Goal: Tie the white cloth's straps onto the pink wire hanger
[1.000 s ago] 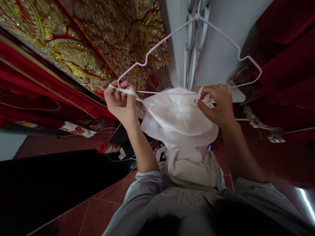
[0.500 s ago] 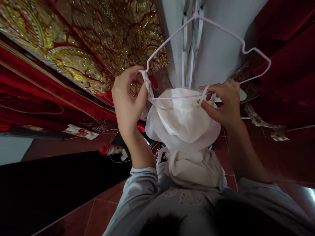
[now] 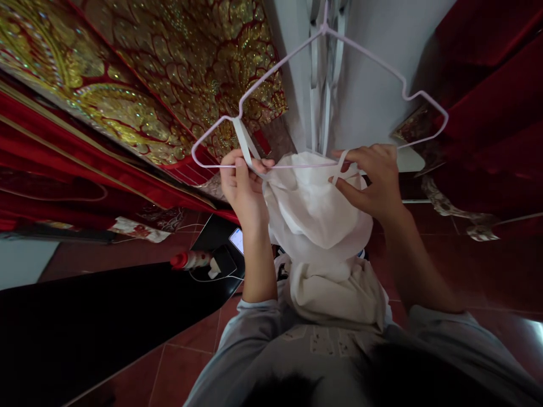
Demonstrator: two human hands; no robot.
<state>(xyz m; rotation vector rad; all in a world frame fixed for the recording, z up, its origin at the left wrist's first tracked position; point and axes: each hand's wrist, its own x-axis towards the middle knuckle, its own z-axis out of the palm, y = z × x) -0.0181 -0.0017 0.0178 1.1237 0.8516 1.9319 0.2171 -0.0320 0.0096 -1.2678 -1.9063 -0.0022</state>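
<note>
Two straps: the left strap loops over the notch on the left shoulder of the hanger, so we judge that side done; the right strap is off its notch, so that side looks unfinished.
Left grip: near the middle of the frame, thumb and fingers closed around the hanger's bottom bar, beside the left strap.
Right grip: right of centre, grasping the right strap across finger and thumb; whether it also clasps the bar, we cannot tell.
White cloth: centre of the frame, below the bar, thin and softly rounded, with sheer outer edges.
Hanger: top centre, slim, smooth, pale lilac, stepped at each shoulder.
Beige cloth: below the white, matte, in thick folds; we cannot tell if they join.
Gold-and-red costume: upper left, sequinned, patterned in scales and curls.
Desk: lower left, black, carrying a red-capped bottle and a lit phone.
</note>
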